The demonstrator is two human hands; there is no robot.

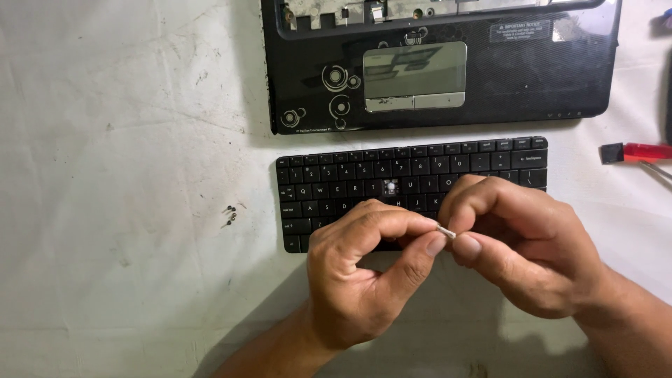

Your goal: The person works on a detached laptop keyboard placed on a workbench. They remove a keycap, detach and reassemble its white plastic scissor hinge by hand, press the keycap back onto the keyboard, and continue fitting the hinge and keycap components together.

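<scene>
Left hand (364,273) and right hand (521,241) both pinching a small white part (445,232), hovering over a loose black keyboard (336,182), laptop case (441,63) lying beyond.

Head camera, looking steeply down from close above

The single view faces almost straight down at the white counter (105,210). The keyboard (413,175) sits mid-frame, the laptop base (441,63) at the far edge, cut off by the top. Both hands enter from the near edge, forearms cropped. A red tool (640,152) clips the right border.
</scene>
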